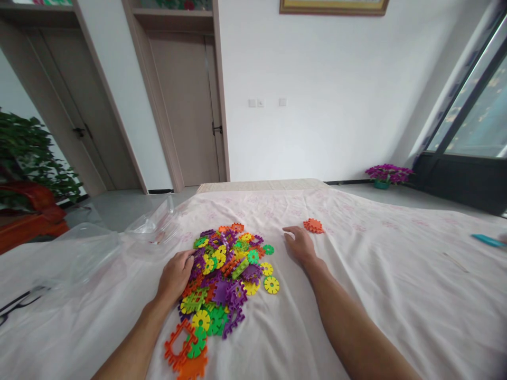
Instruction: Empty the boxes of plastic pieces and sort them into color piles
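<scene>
Interlocking plastic pieces (222,292) lie heaped on the floral cloth (376,274), seemingly braced by the left hand (174,274), whose grip I cannot tell, while the right hand (300,245), thumb and forefinger apart, rests near an orange toothed piece (314,226).

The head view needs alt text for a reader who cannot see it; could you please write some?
A person's left hand is at the edge of a heap of colorful plastic pieces on a pale cloth; the right hand is beside separate orange notched plastic. Clear plastic containers lie to the left.
</scene>
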`<state>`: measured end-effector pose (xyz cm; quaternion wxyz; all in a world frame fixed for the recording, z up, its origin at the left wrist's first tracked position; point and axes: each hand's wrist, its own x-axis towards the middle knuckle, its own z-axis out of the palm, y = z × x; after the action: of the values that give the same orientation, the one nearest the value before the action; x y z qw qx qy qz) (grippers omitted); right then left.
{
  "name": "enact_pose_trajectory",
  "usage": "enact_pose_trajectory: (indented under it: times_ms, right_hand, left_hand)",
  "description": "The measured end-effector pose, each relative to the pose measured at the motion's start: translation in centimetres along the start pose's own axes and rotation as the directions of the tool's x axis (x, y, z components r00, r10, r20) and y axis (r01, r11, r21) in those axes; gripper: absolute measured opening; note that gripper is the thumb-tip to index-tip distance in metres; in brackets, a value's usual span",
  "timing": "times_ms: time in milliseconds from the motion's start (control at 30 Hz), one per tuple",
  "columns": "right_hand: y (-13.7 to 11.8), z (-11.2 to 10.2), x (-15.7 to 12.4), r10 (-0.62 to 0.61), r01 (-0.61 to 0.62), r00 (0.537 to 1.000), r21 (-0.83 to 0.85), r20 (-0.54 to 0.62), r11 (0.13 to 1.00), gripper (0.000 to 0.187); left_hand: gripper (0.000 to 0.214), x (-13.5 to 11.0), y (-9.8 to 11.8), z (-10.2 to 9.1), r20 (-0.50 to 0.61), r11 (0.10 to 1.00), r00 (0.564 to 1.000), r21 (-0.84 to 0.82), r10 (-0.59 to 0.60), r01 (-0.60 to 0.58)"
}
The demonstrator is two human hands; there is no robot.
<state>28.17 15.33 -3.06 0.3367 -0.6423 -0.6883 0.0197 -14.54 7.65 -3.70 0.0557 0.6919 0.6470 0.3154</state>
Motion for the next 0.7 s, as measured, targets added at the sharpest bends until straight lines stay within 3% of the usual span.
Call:
enact_pose_trajectory:
  times_ms: [167, 267, 567, 700]
  right_hand:
    - [-4.8, 1.0, -1.3, -0.307, 0.293, 0.939, 0.107, 0.154, 0.95, 0.037]
    - [-6.2, 1.3, -1.8, -0.387, 0.372, 0.9, 0.109, 0.202, 0.922, 0.042]
    - [-6.4, 1.6, -1.8, -0.369, 0.351, 0.906, 0.116, 0.207, 0.929, 0.019]
    - [-6.2, 1.5, -1.6, -0.263, 0.25, 0.958, 0.116, 0.118, 0.961, 0.023]
  left_hand:
    - [0.045, 0.1, -0.3, 0.2, -0.012, 1.0, 1.0, -0.002, 0.007, -0.007]
    - [0.046, 0.2, -0.6, 0.4, -0.01, 1.0, 1.0, -0.003, 0.014, -0.014]
    - [0.046, 0.1, -0.7, 0.4, 0.0, 1.0, 1.0, 0.013, 0.009, -0.009]
    - [0.046, 0.1, -0.7, 0.4, 0.003, 1.0, 1.0, 0.018, 0.006, -0.006]
